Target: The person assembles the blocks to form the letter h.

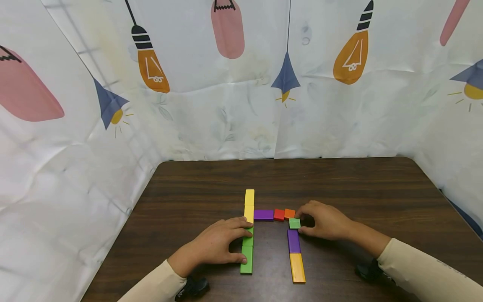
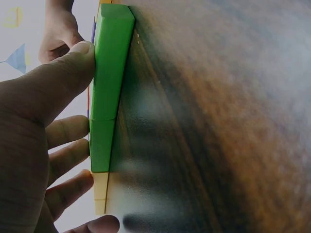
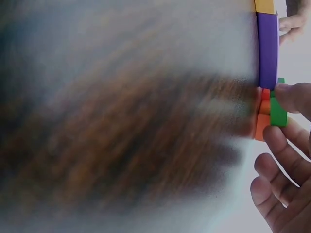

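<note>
My right hand (image 1: 326, 220) pinches a small green block (image 1: 294, 223) between thumb and fingers. In the right wrist view this green block (image 3: 278, 111) sits higher than the orange and red pieces beside it. It overlaps the top end of a purple block (image 1: 293, 241), which has a yellow-orange block (image 1: 297, 268) below it. My left hand (image 1: 219, 241) rests, fingers spread, along a straight column of blocks. Its thumb touches the lower green block (image 1: 247, 266); its fingertips lie on the upper green block (image 1: 247, 241) and a yellow block (image 1: 249, 212).
Another yellow block (image 1: 250, 196) tops the left column. From that column a purple block (image 1: 263, 215), a red block (image 1: 279, 214) and an orange block (image 1: 289, 214) run rightward in a row. All lie on a dark wooden table (image 1: 181, 184), with a printed white curtain (image 1: 211, 121) behind.
</note>
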The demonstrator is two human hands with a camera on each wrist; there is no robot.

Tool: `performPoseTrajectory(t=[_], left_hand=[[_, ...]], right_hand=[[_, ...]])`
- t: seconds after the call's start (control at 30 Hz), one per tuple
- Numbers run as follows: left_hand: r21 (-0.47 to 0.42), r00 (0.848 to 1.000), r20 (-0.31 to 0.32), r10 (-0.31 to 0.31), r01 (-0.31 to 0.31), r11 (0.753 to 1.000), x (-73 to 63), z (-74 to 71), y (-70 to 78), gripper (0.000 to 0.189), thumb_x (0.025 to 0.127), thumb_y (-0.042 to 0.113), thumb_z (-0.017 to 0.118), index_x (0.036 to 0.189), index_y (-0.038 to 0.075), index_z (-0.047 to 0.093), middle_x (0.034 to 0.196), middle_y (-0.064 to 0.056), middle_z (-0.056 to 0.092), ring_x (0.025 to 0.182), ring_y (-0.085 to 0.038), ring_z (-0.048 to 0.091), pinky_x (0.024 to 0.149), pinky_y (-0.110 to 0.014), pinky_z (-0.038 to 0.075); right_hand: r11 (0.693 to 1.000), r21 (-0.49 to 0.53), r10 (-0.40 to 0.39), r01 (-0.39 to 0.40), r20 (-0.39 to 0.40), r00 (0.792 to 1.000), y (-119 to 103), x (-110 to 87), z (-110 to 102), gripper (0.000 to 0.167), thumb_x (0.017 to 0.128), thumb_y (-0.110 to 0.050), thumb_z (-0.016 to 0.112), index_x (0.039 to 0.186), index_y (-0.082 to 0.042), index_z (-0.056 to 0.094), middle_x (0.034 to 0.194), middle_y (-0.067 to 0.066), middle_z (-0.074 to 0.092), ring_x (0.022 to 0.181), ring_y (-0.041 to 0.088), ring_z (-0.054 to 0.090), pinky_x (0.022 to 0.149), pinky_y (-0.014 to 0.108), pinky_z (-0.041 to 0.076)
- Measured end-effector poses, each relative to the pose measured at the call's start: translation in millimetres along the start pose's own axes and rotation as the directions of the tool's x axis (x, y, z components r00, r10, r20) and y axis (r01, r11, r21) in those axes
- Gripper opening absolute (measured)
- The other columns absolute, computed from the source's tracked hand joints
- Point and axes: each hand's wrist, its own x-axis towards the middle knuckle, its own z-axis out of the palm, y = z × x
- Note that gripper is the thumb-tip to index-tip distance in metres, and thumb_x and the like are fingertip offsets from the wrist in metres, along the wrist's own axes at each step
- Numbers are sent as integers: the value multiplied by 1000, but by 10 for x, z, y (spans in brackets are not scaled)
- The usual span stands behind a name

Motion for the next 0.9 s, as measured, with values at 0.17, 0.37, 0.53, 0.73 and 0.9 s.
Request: performPoseTrajectory(t=[0.17,0.37,0.53,0.73,0.9], left_hand=[[-1,1000,1,-5,5,1000,2,-2,4,60,89,63,70,136,27,65,156,8,45,148,-17,35,108,-51,44],[-4,1000,2,-7,7,1000,1,-7,9,61,89,64,70,136,26,65,156,8,45,148,-17,35,108,-51,43],[-6,1000,3,-10,10,1000,1,-7,9,61,89,64,70,136,26,65,156,8,45,148,-16,35,108,-51,44],[-5,1000,7,-12,12,1000,1,-7,7,61,89,64,70,137,27,64,157,9,44,148,-16,35,108,-52,44],[-1,1000,3,-5,5,1000,1,2,-1,61,89,63,70,137,27,64,156,9,44,148,-16,35,109,-51,43]], right_hand=[[1000,-4,2,-2,12,1000,-1,9,9,30,88,-34,83,113,-25,71,101,-17,60,94,5,57,78,35,55],[1000,-6,-11,11,21,1000,-2,24,12,27,87,-33,83,110,-26,71,100,-18,61,94,5,58,79,35,55],[1000,-8,-16,16,13,1000,0,24,-1,23,87,-31,83,106,-26,71,98,-18,62,92,4,58,80,36,55],[999,-16,-34,34,-6,999,-8,28,4,18,88,-29,82,103,-26,71,97,-19,62,91,4,58,78,35,55],[999,-17,-48,48,-18,999,1,38,20,18,88,-27,82,102,-26,71,96,-18,62,90,4,59,76,34,55]])
